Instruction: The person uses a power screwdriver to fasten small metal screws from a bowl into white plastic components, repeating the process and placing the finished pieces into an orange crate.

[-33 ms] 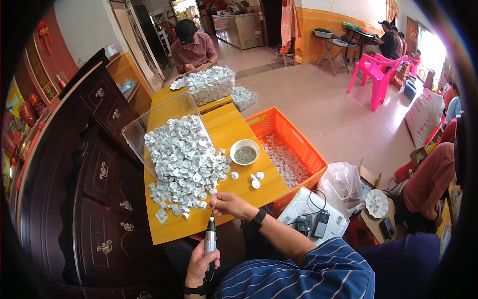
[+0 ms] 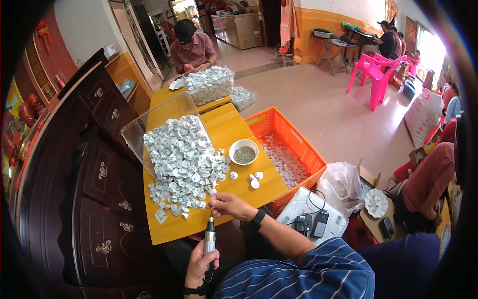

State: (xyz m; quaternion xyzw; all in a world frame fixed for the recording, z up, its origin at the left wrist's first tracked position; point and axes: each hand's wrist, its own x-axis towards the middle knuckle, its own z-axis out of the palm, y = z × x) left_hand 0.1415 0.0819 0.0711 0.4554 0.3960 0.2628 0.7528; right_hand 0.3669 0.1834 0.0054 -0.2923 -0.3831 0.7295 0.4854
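Observation:
My left hand [image 2: 200, 261] is wrapped round a silver and black electric screwdriver [image 2: 209, 238], which points up and away from me. At its tip, my right hand [image 2: 228, 205] is closed in a pinch; whatever the fingertips hold is too small to make out. Just beyond them, a large heap of small white plastic parts [image 2: 181, 157] spills from a clear plastic bin [image 2: 133, 142] tipped on its side. A white bowl [image 2: 232, 154] of small metal pieces, perhaps screws, stands to the right of the heap. A few loose white parts [image 2: 255, 183] lie nearer the table's right edge.
An orange crate [image 2: 311, 172] with more white parts stands against the yellow table [image 2: 224, 124]. Dark drawers [image 2: 107, 194] rise close on the left. A co-worker [image 2: 191, 50] sits beyond a filled clear bin [image 2: 211, 89]. Right of me lie a white box [image 2: 291, 215] and a plastic bag [image 2: 341, 182].

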